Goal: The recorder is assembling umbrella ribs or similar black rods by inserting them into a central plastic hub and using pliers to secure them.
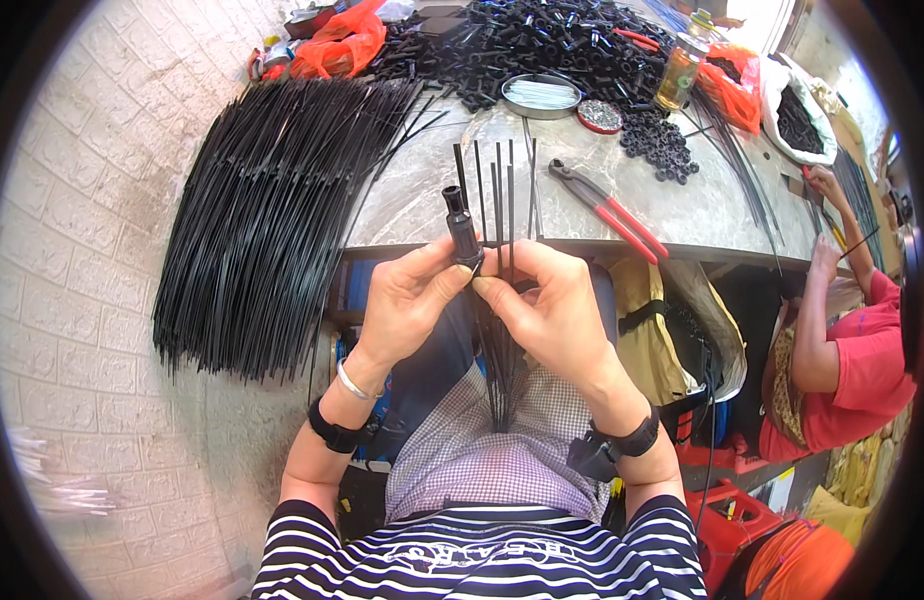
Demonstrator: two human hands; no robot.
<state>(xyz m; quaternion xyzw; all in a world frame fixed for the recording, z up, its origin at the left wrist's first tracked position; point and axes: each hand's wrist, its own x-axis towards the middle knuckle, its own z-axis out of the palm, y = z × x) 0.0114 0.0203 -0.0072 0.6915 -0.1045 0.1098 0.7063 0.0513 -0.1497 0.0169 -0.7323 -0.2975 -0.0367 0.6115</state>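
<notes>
In front of my chest, over the lap, both hands meet. My left hand point(412, 305) is closed round the lower end of a black plastic tube-shaped part point(462, 228), which stands nearly upright with a narrower collar on top. My right hand point(552, 300) pinches with thumb and forefinger close against the part's base; what lies between those fingertips is too small to make out. Several thin black rods point(499, 195) rise between my hands. Their lower lengths run down to a checked cloth point(432, 430) on my lap.
A thick stack of black rods point(272, 220) overhangs the table's left side. On the table point(432, 190) are red-handled pliers point(612, 210), a tin of pale pins point(540, 95), small black rings point(657, 145), a bottle point(682, 70) and heaped black parts point(522, 45). A co-worker in red point(842, 350) sits at right.
</notes>
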